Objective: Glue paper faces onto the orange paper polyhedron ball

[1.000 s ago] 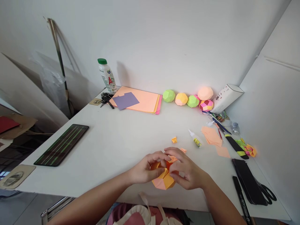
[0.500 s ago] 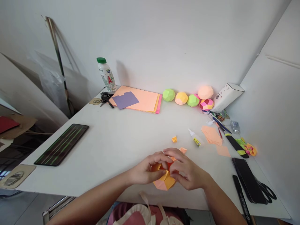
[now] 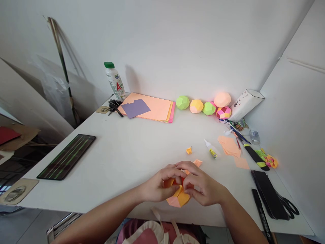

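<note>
White walls meet in a corner behind a white table [image 3: 132,152] that fills most of the view. At the near edge of the table, both hands close around an orange paper ball [image 3: 178,196] made of folded pieces. The left hand [image 3: 158,184] cups it from the left, its fingers curled over the top and its thumb pressed against the side. The right hand [image 3: 203,186] grips it from the right, its fingers bent over the upper part so that the fingertips of both hands nearly meet above the ball. The lower part of the ball, orange and pale pink, shows beneath the hands, just above the table edge.

Just beyond the hands lie two small folded paper pieces [image 3: 188,150], and near them a little glue bottle [image 3: 211,149]. To the right are loose peach paper cutouts [image 3: 230,146], pens [image 3: 237,134], a black marker [image 3: 261,217], scissors [image 3: 285,205] and a small heap of bright scraps [image 3: 267,160]. Along the far wall stand four finished paper balls [image 3: 203,106] in green, yellow and pink, with a fifth peach one resting on top, beside a white box [image 3: 246,105]. Farther left lies a stack of coloured paper [image 3: 154,110] with a purple sheet [image 3: 135,108] on it, keys [image 3: 114,106] and a bottle with a green cap [image 3: 114,81]. A dark keyboard [image 3: 67,156] sits at the left edge.
</note>
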`<state>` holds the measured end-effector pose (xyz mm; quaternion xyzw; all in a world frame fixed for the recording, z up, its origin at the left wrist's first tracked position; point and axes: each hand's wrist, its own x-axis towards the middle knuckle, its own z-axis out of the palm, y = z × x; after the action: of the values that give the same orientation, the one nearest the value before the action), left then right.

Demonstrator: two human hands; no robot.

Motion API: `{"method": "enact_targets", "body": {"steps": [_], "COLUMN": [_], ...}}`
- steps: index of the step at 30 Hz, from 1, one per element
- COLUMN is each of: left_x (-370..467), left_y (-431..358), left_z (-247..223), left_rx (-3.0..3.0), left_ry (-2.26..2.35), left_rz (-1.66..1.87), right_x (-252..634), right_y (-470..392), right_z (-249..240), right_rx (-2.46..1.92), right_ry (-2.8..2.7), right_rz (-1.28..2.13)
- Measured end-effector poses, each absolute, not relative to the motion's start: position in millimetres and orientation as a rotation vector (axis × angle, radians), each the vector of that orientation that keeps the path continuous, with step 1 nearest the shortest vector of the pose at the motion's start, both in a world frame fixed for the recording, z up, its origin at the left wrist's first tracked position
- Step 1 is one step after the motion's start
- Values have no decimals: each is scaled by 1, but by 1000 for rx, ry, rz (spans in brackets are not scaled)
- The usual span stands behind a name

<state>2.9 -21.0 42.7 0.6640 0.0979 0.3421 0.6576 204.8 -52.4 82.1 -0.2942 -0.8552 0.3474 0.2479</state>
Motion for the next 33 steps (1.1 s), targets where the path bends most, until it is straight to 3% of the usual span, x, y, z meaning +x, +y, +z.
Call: {"method": "enact_targets", "body": {"steps": [9,18,26,33], "left_x": [1,-3,0,-1], "left_y": [-20,-18,-20,-22], "left_z": [41,40,46,48], "left_rx": [1456,1445,1600,1710], "left_ry": [251,256,168,244], "left_rz": [713,698,799,831], "right_x": [208,223,216,210], "right_y": [-53,-53,-45,-44], "right_z": [82,79,67,72], "right_rx": [-864,-1359,-1091,-1047], "right_ry": [-2284,-2219,-2064,-2020], "right_rz": [1011,1191,1531,1590]}}
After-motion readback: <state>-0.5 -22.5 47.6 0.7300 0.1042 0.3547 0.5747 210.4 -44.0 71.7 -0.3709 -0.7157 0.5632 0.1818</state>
